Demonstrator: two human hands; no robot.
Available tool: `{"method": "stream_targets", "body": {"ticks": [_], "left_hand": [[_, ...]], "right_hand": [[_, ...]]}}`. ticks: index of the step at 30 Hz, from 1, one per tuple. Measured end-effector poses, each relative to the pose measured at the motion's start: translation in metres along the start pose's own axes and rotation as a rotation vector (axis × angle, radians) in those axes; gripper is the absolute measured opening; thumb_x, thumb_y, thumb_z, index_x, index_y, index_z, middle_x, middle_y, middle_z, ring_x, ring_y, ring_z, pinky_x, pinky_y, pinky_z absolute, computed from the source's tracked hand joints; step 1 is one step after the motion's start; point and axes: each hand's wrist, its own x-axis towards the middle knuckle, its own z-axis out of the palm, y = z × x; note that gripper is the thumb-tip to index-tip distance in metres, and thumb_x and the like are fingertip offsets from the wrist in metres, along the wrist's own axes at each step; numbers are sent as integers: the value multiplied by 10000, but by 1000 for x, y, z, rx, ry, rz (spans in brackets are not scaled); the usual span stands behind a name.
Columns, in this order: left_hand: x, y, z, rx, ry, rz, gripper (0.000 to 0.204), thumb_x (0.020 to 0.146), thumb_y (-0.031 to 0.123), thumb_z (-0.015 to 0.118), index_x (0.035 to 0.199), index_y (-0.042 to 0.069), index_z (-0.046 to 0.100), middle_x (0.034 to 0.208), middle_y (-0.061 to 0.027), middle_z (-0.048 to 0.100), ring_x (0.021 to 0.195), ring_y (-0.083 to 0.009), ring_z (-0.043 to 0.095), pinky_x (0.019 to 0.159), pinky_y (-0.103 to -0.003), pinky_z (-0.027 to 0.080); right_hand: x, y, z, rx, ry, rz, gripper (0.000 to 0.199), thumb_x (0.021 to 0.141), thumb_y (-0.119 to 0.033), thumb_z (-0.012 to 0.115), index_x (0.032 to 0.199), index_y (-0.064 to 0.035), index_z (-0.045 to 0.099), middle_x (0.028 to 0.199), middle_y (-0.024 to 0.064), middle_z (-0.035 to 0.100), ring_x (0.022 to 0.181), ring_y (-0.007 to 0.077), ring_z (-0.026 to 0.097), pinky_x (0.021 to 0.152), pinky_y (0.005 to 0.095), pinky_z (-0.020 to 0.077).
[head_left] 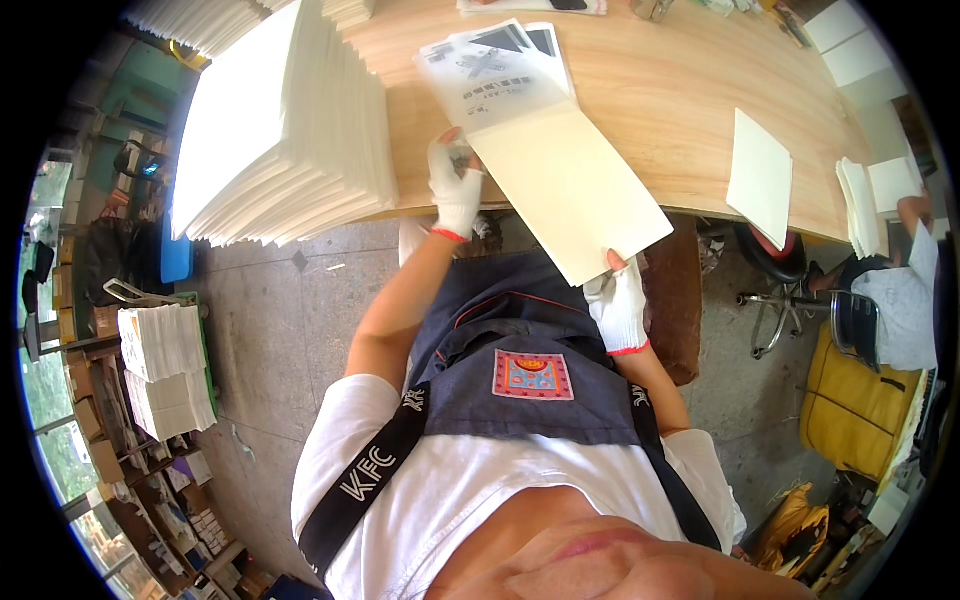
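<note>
A long, pale cream booklet [575, 190] lies slanted over the table's near edge, with a printed white sheet [485, 85] at its far end. My left hand [455, 190], in a white glove with bare fingertips, curls its fingers at the booklet's left edge, near the fold. At the near end, my right hand [619, 302] wears the same kind of glove and pinches the lower edge, thumb on top and fingers hidden beneath. Partly under the printed sheet lies another sheet [545, 45] with dark printed blocks.
A tall stack of white paper [290, 150] stands on the table at left. A thin white booklet [760, 180] lies at right, near more upright paper [857, 205]. Another person [895, 300] sits at far right beside a wheeled chair [780, 300]. Paper bundles [165, 370] stand at lower left.
</note>
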Motion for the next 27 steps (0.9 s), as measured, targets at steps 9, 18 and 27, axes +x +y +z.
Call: {"method": "stream_targets", "body": {"ticks": [9,18,27], "left_hand": [[-16,-7,53,-597,178,-403,368,853,93,558,1197,13,452,981,-103,593,839,-158,591,689,-260,495],[-37,-12,29,-206,-10,-289,274,896,132,472,1113,-12,559,901,-65,637,783,-104,592,674,-239,481],[-59,-53,49,-1509,-93,-916,460,921,330,361,1222,-7,451,1153,-174,546,979,-276,566,846,-359,476]], "right_hand": [[-8,-6,12,-140,34,-9,431,854,-115,534,1253,-22,401,1149,95,524,995,185,564,774,282,511],[-5,-8,5,-180,31,28,406,862,-128,532,1241,-38,415,1097,85,550,899,157,589,628,232,508],[-16,11,20,-207,-33,102,269,911,-164,493,1144,-42,439,813,113,609,511,147,573,391,243,401]]}}
